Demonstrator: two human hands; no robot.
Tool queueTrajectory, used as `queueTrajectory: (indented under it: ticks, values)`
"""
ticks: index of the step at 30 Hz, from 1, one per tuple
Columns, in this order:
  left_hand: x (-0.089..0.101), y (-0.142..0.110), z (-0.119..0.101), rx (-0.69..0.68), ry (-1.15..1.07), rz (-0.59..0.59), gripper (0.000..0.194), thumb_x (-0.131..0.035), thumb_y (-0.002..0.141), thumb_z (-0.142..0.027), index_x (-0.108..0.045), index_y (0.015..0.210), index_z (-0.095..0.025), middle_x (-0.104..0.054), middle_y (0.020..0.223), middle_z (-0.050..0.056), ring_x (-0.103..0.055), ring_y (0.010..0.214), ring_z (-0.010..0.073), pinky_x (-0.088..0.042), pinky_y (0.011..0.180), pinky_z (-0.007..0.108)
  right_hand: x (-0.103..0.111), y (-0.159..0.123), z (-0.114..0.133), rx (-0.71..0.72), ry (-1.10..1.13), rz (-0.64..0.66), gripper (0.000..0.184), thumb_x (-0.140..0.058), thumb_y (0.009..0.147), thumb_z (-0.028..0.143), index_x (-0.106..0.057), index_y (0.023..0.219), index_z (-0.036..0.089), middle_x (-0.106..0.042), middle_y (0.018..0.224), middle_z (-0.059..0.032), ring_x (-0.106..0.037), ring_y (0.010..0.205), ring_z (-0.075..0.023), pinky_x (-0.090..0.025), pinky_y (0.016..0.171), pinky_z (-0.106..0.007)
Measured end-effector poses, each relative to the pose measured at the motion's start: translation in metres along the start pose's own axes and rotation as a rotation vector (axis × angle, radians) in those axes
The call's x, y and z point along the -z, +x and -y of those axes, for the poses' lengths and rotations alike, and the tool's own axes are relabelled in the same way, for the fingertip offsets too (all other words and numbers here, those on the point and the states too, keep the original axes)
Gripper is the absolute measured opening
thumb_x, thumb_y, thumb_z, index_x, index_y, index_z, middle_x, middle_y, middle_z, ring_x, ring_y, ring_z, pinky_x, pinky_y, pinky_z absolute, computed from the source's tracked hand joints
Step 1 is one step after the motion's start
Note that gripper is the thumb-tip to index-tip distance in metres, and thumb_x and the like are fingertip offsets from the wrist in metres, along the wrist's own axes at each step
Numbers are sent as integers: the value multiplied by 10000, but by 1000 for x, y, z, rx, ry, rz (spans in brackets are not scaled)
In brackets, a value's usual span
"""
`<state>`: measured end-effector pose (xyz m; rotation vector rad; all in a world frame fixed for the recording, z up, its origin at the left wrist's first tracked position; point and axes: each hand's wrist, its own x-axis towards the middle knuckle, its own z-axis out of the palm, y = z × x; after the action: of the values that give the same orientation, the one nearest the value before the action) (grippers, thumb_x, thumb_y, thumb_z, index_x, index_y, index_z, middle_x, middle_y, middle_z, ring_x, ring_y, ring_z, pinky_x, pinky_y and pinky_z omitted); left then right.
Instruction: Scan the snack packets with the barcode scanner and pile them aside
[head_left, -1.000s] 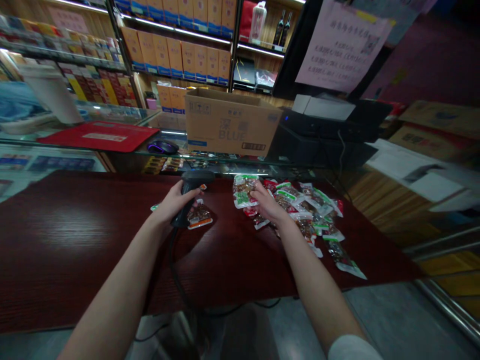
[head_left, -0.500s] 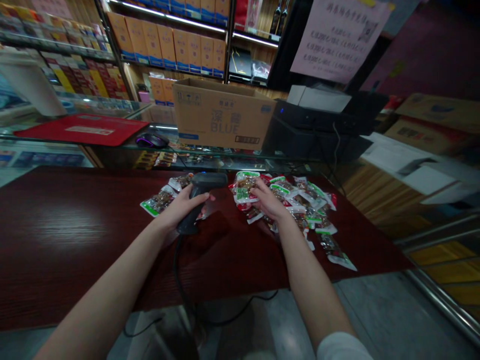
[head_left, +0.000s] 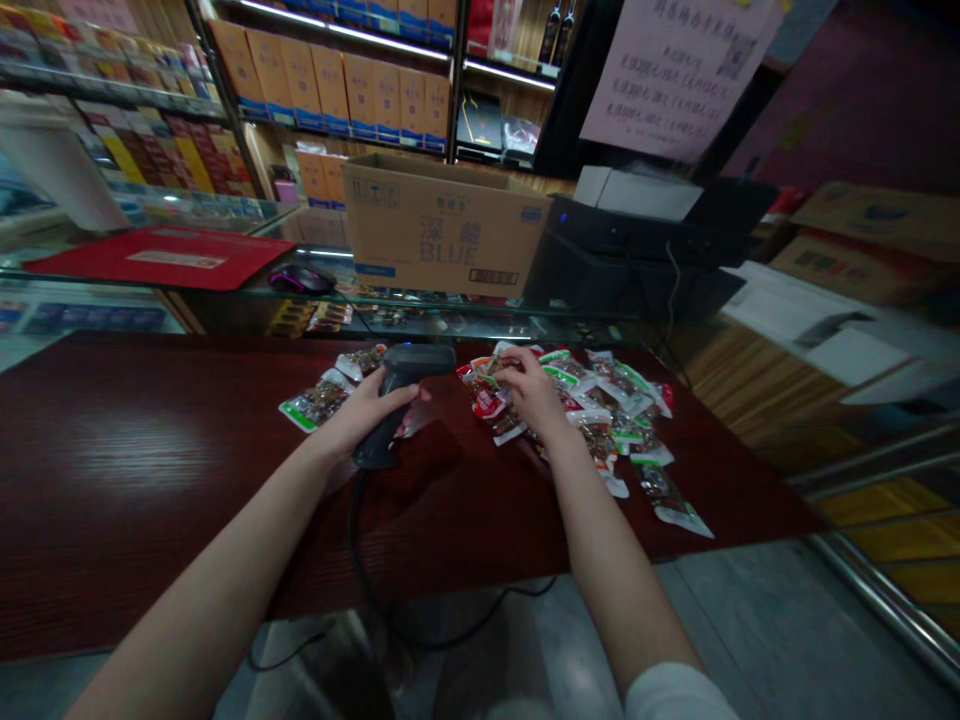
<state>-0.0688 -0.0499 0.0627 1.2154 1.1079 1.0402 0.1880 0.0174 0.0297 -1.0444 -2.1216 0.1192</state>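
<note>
Desk, dark red-brown wood (head_left: 150, 480). Scanner, black plastic, pistol-shaped (head_left: 421, 361): nr far edge, L hand (head_left: 361, 412) wrapped round grip. Pkts, clear plastic w/ red/green/white trim (head_left: 626, 400): heaped nr far R corner; R hand (head_left: 537, 398) at heap's L end, fingers bent, pinch unclear. Adv.: lift one by rim, scanner steady.

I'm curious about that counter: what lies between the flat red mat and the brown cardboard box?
Between the mat and box, the head view shows a black, purple-lit computer mouse.
</note>
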Motion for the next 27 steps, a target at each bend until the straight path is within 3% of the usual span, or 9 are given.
queueTrajectory:
  ticks: [7, 10, 13, 16, 27]
  values:
    - [1, 1, 2, 2, -7, 29, 401, -701, 716, -438, -530, 952, -162, -580, 573, -27, -507, 475, 98, -410, 440, 208, 3, 0, 14, 90, 4, -66, 222, -592, 819, 230, -686, 1019, 202, -429, 1354, -107, -411, 1301, -271, -373, 1087, -473]
    - [0, 0, 1, 4, -40, -2, 415, -716, 703, -427, -516, 961, -170, -593, 610, -29, -513, 492, 95, -419, 451, 206, 4, 0, 17, 74, 7, -44, 210, -550, 875, 300, -692, 984, 191, -441, 1345, -117, -423, 1293, -274, -371, 1088, -486]
    - [-1, -1, -1, 11, -51, -5, 430, -724, 692, -425, -508, 968, -175, -587, 608, -36, -515, 501, 95, -424, 458, 206, 2, 1, 15, 55, 12, -94, 271, -439, 933, 262, -697, 899, 188, -467, 1307, -116, -475, 1236, -248, -397, 1067, -465]
    - [-2, -2, -2, 16, -39, -10, 430, -724, 685, -433, -511, 956, -176, -590, 612, -33, -513, 497, 97, -424, 459, 214, -1, 2, 13, 39, 19, -139, 169, -535, 885, 266, -693, 869, 209, -463, 1286, -106, -474, 1228, -259, -409, 1051, -474]
    - [-7, -4, -3, 28, -22, 27, 479, -716, 684, -460, -500, 1006, -180, -572, 578, -46, -490, 456, 98, -386, 427, 215, -1, 2, 19, 52, -11, -80, 71, -614, 826, 197, -626, 895, 207, -429, 1262, -109, -463, 1242, -258, -373, 1081, -457]
